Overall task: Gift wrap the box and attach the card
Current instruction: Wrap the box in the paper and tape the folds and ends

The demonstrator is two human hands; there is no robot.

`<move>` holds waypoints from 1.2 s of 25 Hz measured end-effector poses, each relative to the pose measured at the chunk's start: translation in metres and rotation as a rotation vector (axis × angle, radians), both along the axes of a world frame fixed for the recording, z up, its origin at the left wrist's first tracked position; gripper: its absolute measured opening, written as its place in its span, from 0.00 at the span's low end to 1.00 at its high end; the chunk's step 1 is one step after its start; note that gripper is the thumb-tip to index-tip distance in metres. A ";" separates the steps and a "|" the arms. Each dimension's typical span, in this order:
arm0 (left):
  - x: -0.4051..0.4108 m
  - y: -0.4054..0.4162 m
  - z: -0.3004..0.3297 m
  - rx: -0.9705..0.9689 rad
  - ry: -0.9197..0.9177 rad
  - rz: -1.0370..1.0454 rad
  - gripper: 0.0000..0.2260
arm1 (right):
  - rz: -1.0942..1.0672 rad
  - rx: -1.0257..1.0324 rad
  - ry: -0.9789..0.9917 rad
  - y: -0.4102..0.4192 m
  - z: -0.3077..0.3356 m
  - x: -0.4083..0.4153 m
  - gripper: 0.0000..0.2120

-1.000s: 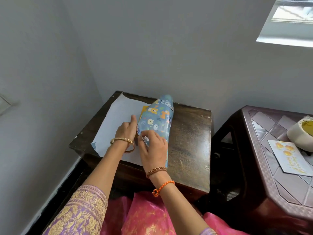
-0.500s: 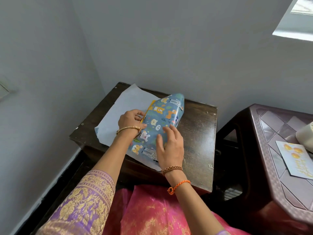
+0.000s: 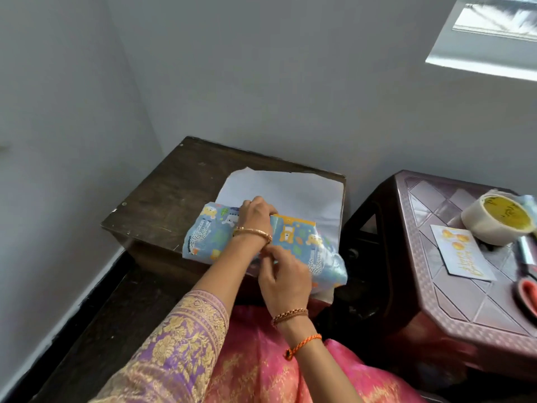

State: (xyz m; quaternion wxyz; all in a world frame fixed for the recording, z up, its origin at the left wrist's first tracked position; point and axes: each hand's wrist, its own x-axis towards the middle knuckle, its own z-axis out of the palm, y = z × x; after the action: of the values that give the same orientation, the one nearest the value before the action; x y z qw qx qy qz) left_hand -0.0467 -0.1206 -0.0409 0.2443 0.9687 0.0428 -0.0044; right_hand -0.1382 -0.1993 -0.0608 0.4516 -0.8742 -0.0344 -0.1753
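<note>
Wooden table (image 3: 162,196), wrapping paper (image 3: 290,196) now turned sideways

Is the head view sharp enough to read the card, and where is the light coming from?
Head view: daylight enters from the window at upper right; the card on the plastic table is soft and its lettering is not clearly legible; the scissors at the right edge smear; wide-angle bending shows at the borders.

Soft window (image 3: 494,30) daylight, blurred edges

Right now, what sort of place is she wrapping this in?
Probably a room in a home, not a workshop: a dark wooden table pushed into a plain wall corner, a plastic stool holding tape and a card, and a window.
</note>
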 end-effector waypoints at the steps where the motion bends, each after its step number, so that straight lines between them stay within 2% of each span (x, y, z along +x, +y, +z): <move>1: -0.004 -0.004 -0.003 0.021 -0.022 -0.008 0.20 | -0.099 0.011 0.018 -0.008 0.006 0.001 0.17; 3: -0.010 -0.006 -0.004 -0.014 -0.026 -0.002 0.19 | -0.268 -0.004 0.067 -0.032 0.015 0.011 0.15; 4: -0.012 -0.005 -0.004 -0.042 -0.012 0.007 0.18 | -0.326 -0.083 0.154 -0.047 0.018 0.018 0.16; 6: -0.013 -0.005 -0.004 -0.085 -0.001 0.024 0.20 | -0.306 -0.202 0.471 -0.073 0.022 0.029 0.23; 7: -0.014 -0.005 -0.005 -0.088 0.006 0.032 0.20 | -0.242 -0.154 0.599 -0.080 0.023 0.033 0.26; 9: -0.016 -0.006 -0.007 -0.076 0.003 0.047 0.14 | -0.127 0.130 0.696 -0.086 0.024 0.040 0.29; 11: -0.015 -0.005 -0.009 -0.076 -0.003 0.068 0.12 | -0.114 0.414 0.680 -0.094 0.028 0.050 0.31; 14: -0.014 -0.004 -0.013 -0.087 -0.016 0.100 0.11 | -0.107 0.616 0.657 -0.113 0.031 0.060 0.32; 18: -0.018 -0.006 -0.012 -0.103 -0.029 0.134 0.11 | -0.144 0.602 0.646 -0.121 0.015 0.053 0.31; 20: -0.019 -0.007 -0.011 -0.102 -0.037 0.146 0.11 | -0.068 0.624 0.675 -0.117 0.003 0.035 0.36; 21: -0.019 -0.008 -0.011 -0.099 -0.035 0.146 0.12 | -0.009 0.627 0.672 -0.117 -0.004 0.026 0.33; 22: -0.020 -0.008 -0.011 -0.098 -0.031 0.145 0.12 | 0.055 0.606 0.645 -0.119 -0.007 0.015 0.26; 24: -0.020 -0.010 -0.011 -0.091 -0.032 0.148 0.12 | 0.127 0.498 0.557 -0.129 -0.016 0.003 0.17; 27: -0.021 -0.012 -0.010 -0.084 -0.046 0.180 0.12 | 0.059 0.439 0.464 -0.146 -0.022 -0.003 0.12; 30: -0.021 -0.014 -0.008 -0.089 -0.054 0.208 0.12 | -0.074 0.413 0.474 -0.143 -0.017 -0.004 0.07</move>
State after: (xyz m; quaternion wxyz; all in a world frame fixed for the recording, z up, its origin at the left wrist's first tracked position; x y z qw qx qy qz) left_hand -0.0681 -0.1346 -0.0493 0.2870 0.9471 0.1361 0.0450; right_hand -0.1419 -0.3428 -0.0781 0.6083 -0.7811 0.1401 0.0138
